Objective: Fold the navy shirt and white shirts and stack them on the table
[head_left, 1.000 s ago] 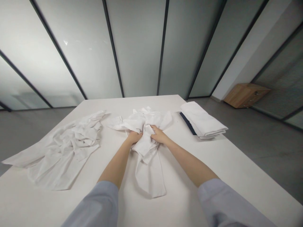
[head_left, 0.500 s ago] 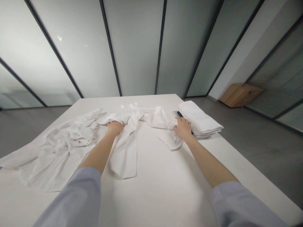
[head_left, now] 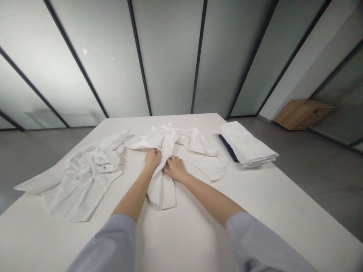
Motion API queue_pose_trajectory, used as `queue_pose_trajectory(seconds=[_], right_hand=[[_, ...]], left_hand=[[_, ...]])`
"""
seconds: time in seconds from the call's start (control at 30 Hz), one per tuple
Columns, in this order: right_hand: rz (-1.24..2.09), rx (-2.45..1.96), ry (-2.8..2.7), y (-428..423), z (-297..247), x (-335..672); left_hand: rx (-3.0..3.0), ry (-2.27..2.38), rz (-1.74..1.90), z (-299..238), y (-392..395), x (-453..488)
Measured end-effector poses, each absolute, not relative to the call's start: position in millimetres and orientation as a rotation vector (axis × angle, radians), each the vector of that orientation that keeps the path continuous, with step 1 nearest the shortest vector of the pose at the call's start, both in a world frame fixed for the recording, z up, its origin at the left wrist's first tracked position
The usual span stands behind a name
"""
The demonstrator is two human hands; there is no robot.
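A rumpled white garment [head_left: 162, 190] lies on the table, one long sleeve-like strip running toward me and another part stretching off to the right. My left hand [head_left: 153, 158] has its fingers curled in at the left edge of the strip. On the opposite edge, close by, my right hand [head_left: 175, 168] bends its fingers onto the same strip. The fingertips of both are partly hidden by cloth. A heap of crumpled white cloth [head_left: 85, 170] spreads out to the left; I cannot tell whether it joins the garment.
Folded white cloths [head_left: 246, 143] are stacked near the right edge of the white table [head_left: 195, 234], with a flat dark blue item [head_left: 227, 147] sticking out from under them. Frosted glass panels [head_left: 170, 56] stand behind the table. A wooden cabinet [head_left: 302, 113] is on the floor at right.
My right hand has left the garment's right end beside the stack and come to the middle strip. My left hand has shifted slightly right and nearer, onto that strip. The view has turned a little left.
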State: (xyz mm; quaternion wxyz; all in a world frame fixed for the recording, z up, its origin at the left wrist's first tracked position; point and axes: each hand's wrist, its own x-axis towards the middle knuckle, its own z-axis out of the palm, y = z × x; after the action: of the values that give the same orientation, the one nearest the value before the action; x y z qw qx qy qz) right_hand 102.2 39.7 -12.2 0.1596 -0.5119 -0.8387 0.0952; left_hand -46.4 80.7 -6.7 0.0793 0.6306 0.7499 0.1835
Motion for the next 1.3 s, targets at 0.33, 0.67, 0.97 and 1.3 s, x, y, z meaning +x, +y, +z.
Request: queue_pose_trajectory(seconds=[0.33,0.67,0.97,1.3], right_hand=[[0.501,-1.724,-2.31,64.2,-6.2,152.8],[0.731,-1.968,-2.384,44.2,12.9,292.5],[0.906,-1.48,-2.073,64.7,27.8,268.7],[0.137,-1.933,-2.264,86.5,-9.7,191.7]], left_hand=[[1.674,2.293,0.787,-11.5,87.2,-70.6],[1.781,2.419,0.58,-10.9,87.4,-67.6],[2.012,2.459,0.822,-3.8,70.5,-49.0],[2.295,2.075,0.393,-21.4,63.8,-22.5]])
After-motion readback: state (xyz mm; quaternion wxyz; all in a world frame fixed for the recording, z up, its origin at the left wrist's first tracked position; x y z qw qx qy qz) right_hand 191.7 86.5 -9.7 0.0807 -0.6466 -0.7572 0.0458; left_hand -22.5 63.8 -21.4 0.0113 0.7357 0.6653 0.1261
